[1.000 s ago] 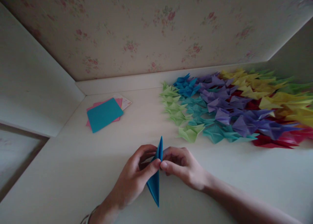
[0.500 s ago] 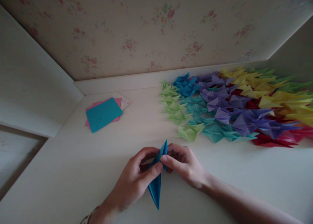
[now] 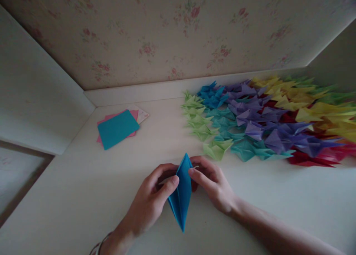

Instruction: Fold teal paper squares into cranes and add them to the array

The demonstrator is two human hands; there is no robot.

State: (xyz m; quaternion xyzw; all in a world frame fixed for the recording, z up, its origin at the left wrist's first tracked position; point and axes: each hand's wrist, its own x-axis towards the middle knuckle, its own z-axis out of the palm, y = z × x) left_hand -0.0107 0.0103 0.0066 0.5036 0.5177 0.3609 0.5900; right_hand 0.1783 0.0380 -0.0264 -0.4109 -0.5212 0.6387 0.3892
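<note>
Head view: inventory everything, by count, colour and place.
Folded paper: one, blue, between hands
Paper figures: many, green, blue, teal, purple, yellow, red, right side
Top sheet: one, teal, far left
Pink paper: count unclear, pink, under top sheet
Card: one, pale, at pink paper's corner
Table: one, white, below
Back wall: one, beige floral, behind
Strip: one, white, along back wall
Side panels: count unclear, whitish, far left
Wristband: one, colour unclear, left wrist
Left hand: one, on folded paper
Right hand: one, on folded paper
</note>
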